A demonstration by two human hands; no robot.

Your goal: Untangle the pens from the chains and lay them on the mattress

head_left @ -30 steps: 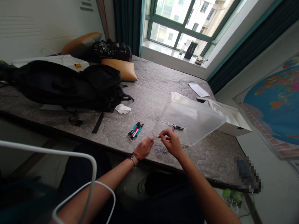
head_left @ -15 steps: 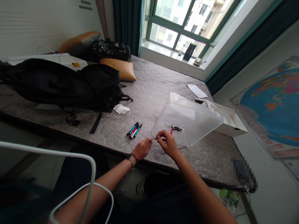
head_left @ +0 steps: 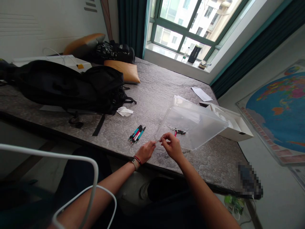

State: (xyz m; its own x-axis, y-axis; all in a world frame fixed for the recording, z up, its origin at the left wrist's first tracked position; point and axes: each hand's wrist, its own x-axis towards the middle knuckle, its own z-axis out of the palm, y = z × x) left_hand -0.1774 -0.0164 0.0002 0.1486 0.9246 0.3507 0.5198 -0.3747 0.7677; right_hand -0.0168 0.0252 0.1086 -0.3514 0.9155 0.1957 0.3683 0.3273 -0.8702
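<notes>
My left hand (head_left: pixel 145 152), with a watch and a red band at the wrist, is closed in a pinch on one end of a small thin shiny piece (head_left: pixel 157 141). Thumb and fingertips of my right hand (head_left: pixel 172 146) pinch its other end; its exact kind is too small to tell. Just beyond my left hand lies a bundle of several pens (head_left: pixel 137 134) in teal, red, white and black. Past my right hand, a clear plastic bin (head_left: pixel 205 125) holds small dark, red and silvery pen parts (head_left: pixel 179 131).
On the grey mattress (head_left: pixel 157 86) lie a black backpack (head_left: pixel 71 86), a crumpled tissue (head_left: pixel 125 111) and a tan cushion (head_left: pixel 125 71). A white box (head_left: pixel 238 133) stands right of the bin, a paper sheet (head_left: pixel 202 94) behind. A white cable (head_left: pixel 95 171) crosses the lower left.
The view has shifted slightly. Both hands keep their pinch on the thin piece, with only a tiny movement of the fingers.
</notes>
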